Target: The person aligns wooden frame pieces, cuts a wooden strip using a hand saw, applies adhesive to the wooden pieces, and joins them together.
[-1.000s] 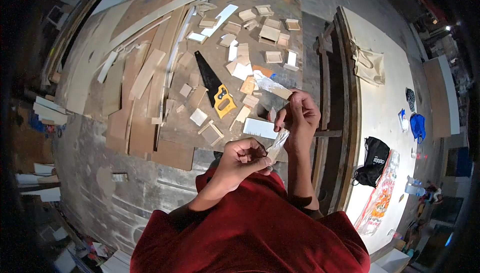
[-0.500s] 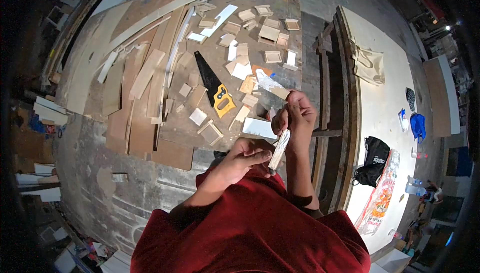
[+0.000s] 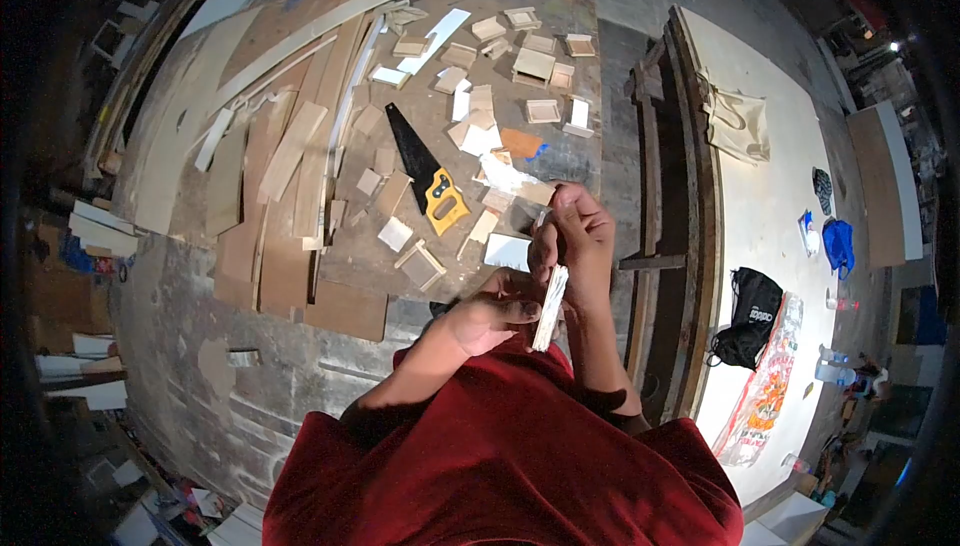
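Note:
My left hand (image 3: 487, 321) grips a small wood piece (image 3: 548, 318) by its side, its fingers and thumb closed around it. White smears run along the narrow edge that faces up. My right hand (image 3: 580, 236) is just above and to the right of that piece, pinching a thin flat wood strip (image 3: 538, 192). The strip's far end carries a thick white paste (image 3: 505, 174) that looks like glue and hangs over the loose pieces on the board. Part of the held wood piece is hidden by my fingers.
A handsaw (image 3: 425, 168) with a yellow handle lies on the brown board (image 3: 345, 236). Around it are several small wooden assemblies (image 3: 535, 66) and offcuts. Long planks (image 3: 300, 151) lie to the left. At right, a pale table (image 3: 785, 186) holds a black bag (image 3: 752, 311).
My right hand has shifted slightly left, and the white-coated end of the strip has swung left and lower. My left hand and its wood piece have moved a little left.

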Demonstrator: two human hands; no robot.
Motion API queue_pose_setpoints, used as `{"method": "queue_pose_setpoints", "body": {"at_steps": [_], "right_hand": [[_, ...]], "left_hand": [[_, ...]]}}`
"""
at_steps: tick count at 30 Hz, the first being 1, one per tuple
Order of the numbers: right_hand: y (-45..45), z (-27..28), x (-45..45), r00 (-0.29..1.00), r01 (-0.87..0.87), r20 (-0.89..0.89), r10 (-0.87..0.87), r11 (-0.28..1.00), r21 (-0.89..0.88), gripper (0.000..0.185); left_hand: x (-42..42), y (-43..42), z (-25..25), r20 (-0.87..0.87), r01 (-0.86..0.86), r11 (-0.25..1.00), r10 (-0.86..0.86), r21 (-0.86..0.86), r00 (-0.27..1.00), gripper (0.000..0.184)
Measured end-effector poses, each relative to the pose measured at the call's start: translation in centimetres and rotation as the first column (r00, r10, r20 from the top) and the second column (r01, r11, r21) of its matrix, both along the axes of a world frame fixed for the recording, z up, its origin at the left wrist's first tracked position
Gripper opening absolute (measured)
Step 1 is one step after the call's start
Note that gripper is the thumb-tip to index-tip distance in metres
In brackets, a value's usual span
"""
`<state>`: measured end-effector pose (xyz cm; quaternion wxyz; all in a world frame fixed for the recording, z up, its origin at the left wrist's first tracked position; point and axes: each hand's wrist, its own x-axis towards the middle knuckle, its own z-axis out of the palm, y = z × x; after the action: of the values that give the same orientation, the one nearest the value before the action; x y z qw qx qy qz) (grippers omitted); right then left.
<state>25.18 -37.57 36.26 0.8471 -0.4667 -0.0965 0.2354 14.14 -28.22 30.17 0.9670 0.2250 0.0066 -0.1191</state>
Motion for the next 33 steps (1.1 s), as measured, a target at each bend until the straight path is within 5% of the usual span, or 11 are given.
{"method": "queue_pose_setpoints", "body": {"at_steps": [5, 8, 13, 15, 22, 33], "right_hand": [[0.4, 0.2, 0.4, 0.990, 0.130, -0.045, -0.131, 0.991, -0.031, 0.022], [-1.3, -1.5, 1.4, 0.994, 0.102, 0.035, -0.106, 0.989, 0.110, 0.028], [-4.0, -0.5, 1.7, 0.968, 0.199, 0.151, -0.200, 0.980, 0.019, 0.023], [-4.8, -0.2, 1.6, 0.961, 0.159, 0.207, -0.184, 0.979, 0.128, 0.022], [-5.5, 0.4, 0.6, 0.899, 0.196, 0.398, -0.183, 0.981, 0.008, 0.015], [-4.0, 1.2, 0.8, 0.926, 0.142, 0.357, -0.125, 0.990, -0.021, 0.020]], "left_hand": [[-0.1, 0.6, 1.0, 0.037, -0.008, 0.998, 0.010, -0.063, 0.999, 0.038], [-0.1, 1.7, 1.3, 0.067, -0.049, 0.997, 0.053, -0.057, 0.996, 0.039], [-0.3, 3.7, 3.2, 0.120, -0.255, 0.967, 0.254, -0.009, 0.960, 0.028], [-0.2, 4.0, 3.4, 0.119, -0.346, 0.937, 0.338, 0.052, 0.934, 0.029], [0.4, 4.9, 5.1, 0.112, -0.349, 0.929, 0.336, 0.123, 0.935, 0.028], [0.6, 5.4, 5.7, 0.108, -0.371, 0.912, 0.357, 0.172, 0.928, 0.024]]}}
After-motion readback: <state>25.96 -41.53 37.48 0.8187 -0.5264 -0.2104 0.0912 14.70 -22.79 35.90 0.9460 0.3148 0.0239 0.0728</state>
